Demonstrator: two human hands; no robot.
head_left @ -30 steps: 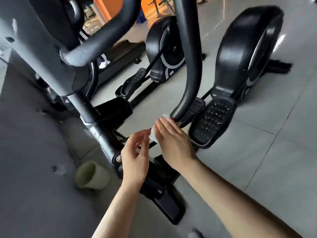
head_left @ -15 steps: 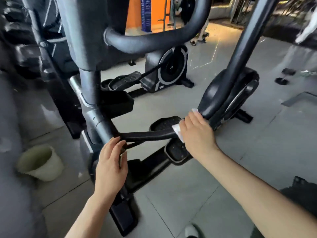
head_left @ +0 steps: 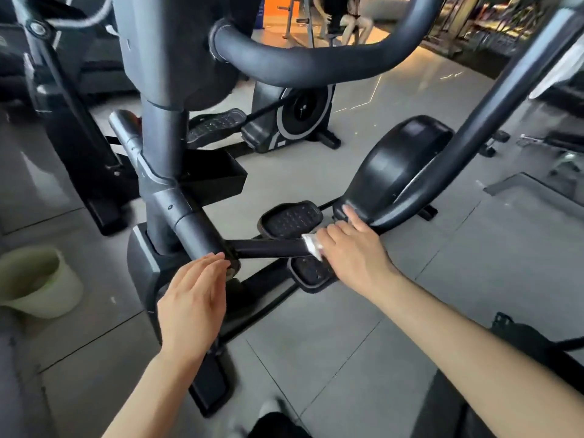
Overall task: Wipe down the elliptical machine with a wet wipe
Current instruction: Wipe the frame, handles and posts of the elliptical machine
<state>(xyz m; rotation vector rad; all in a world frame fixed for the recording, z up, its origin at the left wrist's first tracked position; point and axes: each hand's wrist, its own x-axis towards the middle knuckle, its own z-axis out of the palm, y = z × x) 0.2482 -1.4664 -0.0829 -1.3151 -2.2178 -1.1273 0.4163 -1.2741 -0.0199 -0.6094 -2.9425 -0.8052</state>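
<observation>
Wipe (head_left: pixel 311 245), bunched white under the right hand (head_left: pixel 354 251) whose fingers curl round it on the elliptical's low black bar (head_left: pixel 268 248), should slide along that bar with steady pressure toward the open, flat-fingered left hand (head_left: pixel 192 298) beside the bar's joint.

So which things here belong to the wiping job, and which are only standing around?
For the job:
- wet wipe, held by the right hand
- black bar being wiped
- left hand, open beside the bar

Only standing around:
- pale bin
- second elliptical
</observation>
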